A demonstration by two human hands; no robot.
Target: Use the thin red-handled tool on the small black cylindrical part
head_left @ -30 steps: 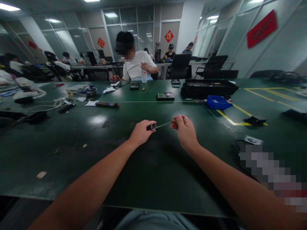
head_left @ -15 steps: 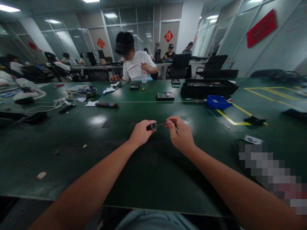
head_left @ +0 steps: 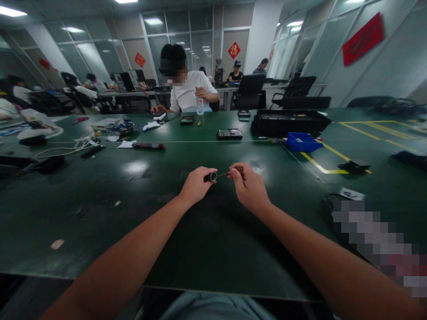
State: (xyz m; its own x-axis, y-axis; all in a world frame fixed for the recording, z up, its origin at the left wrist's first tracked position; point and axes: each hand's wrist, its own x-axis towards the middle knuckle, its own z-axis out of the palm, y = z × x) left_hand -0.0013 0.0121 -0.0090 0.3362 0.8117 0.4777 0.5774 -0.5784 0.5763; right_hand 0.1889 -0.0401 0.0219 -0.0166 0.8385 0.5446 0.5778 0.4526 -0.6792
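Observation:
My left hand (head_left: 196, 184) is closed around a small black cylinder, perhaps a flashlight, with a round silver-rimmed end (head_left: 212, 176) turned towards me. My right hand (head_left: 250, 186) grips a screwdriver (head_left: 228, 174) with a reddish-brown handle, largely covered by the fingers. Its thin metal shaft points left at the cylinder's rimmed end. Whether the tip touches the rim or goes inside, I cannot tell. Both hands are above the middle of the green table (head_left: 200, 249).
Beyond my hands lie an opened hard drive (head_left: 230, 134), a blue tray (head_left: 304, 142), a long black case (head_left: 292, 121) and a pen-shaped electric driver (head_left: 148, 146). A person in a white shirt (head_left: 191, 91) sits opposite, one hand on a plastic bottle (head_left: 200, 106). Cables lie at left.
My right hand has shifted very slightly left with the screwdriver, and its shaft sits a little closer to the cylinder. My left hand stays almost where it was.

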